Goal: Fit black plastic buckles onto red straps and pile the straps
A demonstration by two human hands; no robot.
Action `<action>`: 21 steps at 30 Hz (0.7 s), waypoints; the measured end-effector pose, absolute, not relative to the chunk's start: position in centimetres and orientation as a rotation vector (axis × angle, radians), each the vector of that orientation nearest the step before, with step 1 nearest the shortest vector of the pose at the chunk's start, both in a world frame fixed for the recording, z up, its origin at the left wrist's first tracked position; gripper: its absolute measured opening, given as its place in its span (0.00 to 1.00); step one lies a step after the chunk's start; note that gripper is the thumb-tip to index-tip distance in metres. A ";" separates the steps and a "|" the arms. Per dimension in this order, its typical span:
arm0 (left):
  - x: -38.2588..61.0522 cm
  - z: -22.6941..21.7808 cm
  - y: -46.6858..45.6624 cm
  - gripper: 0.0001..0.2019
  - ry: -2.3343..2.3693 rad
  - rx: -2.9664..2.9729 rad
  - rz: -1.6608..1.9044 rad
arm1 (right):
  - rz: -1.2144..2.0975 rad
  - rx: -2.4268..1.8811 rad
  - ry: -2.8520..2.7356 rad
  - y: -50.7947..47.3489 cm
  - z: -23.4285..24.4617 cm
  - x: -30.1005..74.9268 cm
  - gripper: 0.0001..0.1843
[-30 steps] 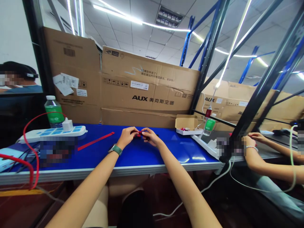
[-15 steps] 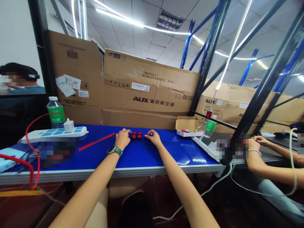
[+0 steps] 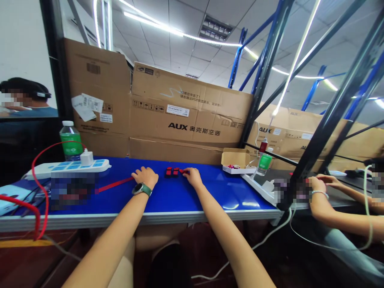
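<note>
A small red and black block part [image 3: 172,172] lies on the blue table [image 3: 180,198]. My right hand [image 3: 192,176] rests just right of it, fingertips curled at its right end on a small red bit. My left hand [image 3: 145,177], with a green-strapped watch on the wrist, lies to the left of the part, loosely curled over the near end of a flat red strip [image 3: 115,184]. I cannot see whether the left fingers grip the strip.
A white power strip [image 3: 67,167] and a green-labelled bottle [image 3: 70,141] stand at the left with red cables [image 3: 37,200]. A small cardboard box [image 3: 237,161] sits at right. Big cartons [image 3: 186,112] line the back. Another person's arms [image 3: 336,200] work at the right; someone sits far left.
My hands let go of the red part and left it on the table. The left hand slid left to the red strip; the right stays beside the part.
</note>
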State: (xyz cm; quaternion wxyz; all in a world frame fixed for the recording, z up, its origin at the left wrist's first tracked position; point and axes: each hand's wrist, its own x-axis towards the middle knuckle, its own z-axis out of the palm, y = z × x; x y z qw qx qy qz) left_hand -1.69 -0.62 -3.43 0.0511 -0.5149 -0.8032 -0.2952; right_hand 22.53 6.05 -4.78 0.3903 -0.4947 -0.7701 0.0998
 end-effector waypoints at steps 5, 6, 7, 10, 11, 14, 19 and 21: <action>-0.8 -1.5 -2.1 0.16 -2.443 -1.613 -0.760 | 0.031 -1.578 -2.164 4.6 -4.0 21.7 0.21; -0.7 -1.1 -2.3 0.17 -2.438 -1.634 -0.771 | 0.014 -1.610 -2.202 4.4 -3.9 21.6 0.23; -0.7 -0.9 -2.4 0.17 -2.424 -1.672 -0.786 | 0.008 -1.626 -2.232 4.3 -3.7 21.5 0.25; -0.6 -0.5 -2.5 0.14 -2.300 -1.974 -0.815 | 0.008 -1.625 -2.218 4.1 -3.3 22.0 0.32; -0.4 -0.6 -2.4 0.13 -2.230 -2.140 -0.823 | -0.006 -1.633 -2.173 4.1 -3.2 22.4 0.32; 0.3 -1.1 -2.0 0.13 -1.935 -2.716 -0.915 | -0.073 -1.715 -2.026 4.2 -3.1 23.7 0.31; 1.6 -1.8 -1.5 0.24 -1.361 -3.182 -1.352 | -0.053 -1.894 -2.012 4.9 -3.7 25.6 0.22; 1.3 -1.8 -1.3 0.23 -1.301 -3.004 -1.451 | -0.100 -1.862 -2.020 5.4 -3.9 26.0 0.18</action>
